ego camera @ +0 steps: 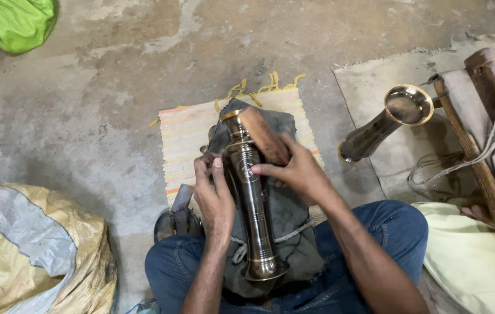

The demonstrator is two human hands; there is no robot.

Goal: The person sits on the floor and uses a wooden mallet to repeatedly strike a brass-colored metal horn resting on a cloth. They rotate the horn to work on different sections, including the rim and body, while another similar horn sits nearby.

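- My left hand (215, 196) is curled against the left side of the dark brass lamp stem (251, 197), fingers bent and pressed to it.
- My right hand (297, 170) is clamped on a brown wooden block (263, 137), held against the stem's upper end.
- The stem lies on a dark grey cloth (288, 215) over my lap, pointing toward 12 o'clock.
- A second brass piece (386, 122) rests at 2 o'clock, well apart.
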